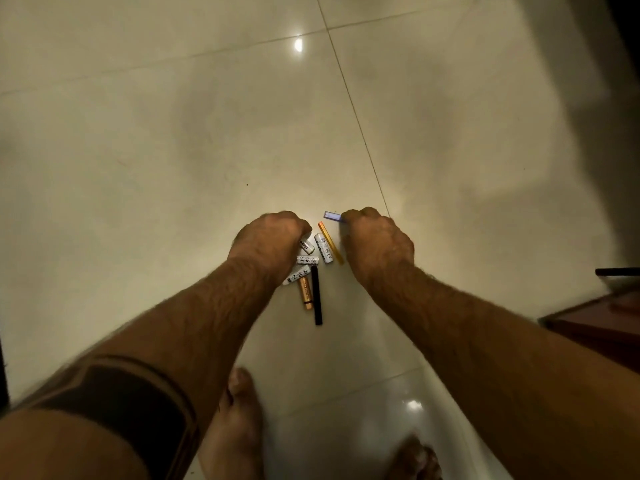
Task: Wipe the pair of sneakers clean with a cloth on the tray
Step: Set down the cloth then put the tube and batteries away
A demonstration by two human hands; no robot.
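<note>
Nearest the camera, two bare feet [235, 420] stand on the glossy tiled floor [173, 150], and both forearms reach down and forward from above them, so the person appears to be bending over a small scatter of things. Just past the feet lie a black stick [317, 295] and a copper-coloured battery [305, 293] side by side, with several white batteries [307, 260] fanned out above them; they seem loosely gathered into one heap, probably to be sorted or picked up together. The left hand [273, 237] is curled with its fingers folded under, resting over the upper white batteries; whether it actually grips one cannot be told, since the fingertips are hidden. Just beside it, an orange stick [330, 242] lies slantwise against another white battery. The right hand [377, 237] is closed, pinching one end of a small purple piece [331, 215] that juts out to the left just above the floor, held by its end likely so it can be lifted clear of the heap. At the right edge stands a dark reddish piece of furniture [595, 323]. Farther off the floor is bare tile with a lamp's glare. No sneakers, cloth or tray show anywhere, so the wiping task looks not yet begun.
</note>
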